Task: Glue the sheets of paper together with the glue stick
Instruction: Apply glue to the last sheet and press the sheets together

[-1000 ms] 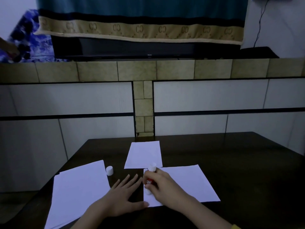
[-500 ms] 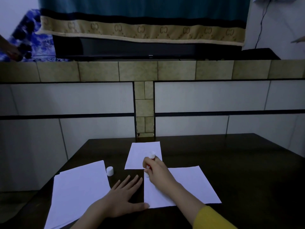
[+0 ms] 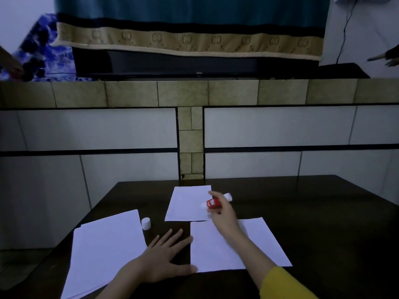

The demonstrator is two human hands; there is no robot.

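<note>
Dark table: left hand flat, fingers spread; right hand grips glue stick over paper.

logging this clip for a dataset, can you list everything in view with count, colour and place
table: one, dark brown, fills the lower half
near sheet: one, white, flat at front right
far sheet: one, white, at table centre, farther back
paper stack: at least two sheets, white, front left
cap: one, white, upright between stack and far sheet
glue stick: one, red with white ends, uncapped, over the far sheet's right edge
tiled ledge: one, beige, behind the table
curtain: one, teal with tan border, top
left hand: flat on the table, thumb at the near sheet's edge
right hand: grips the glue stick
</note>
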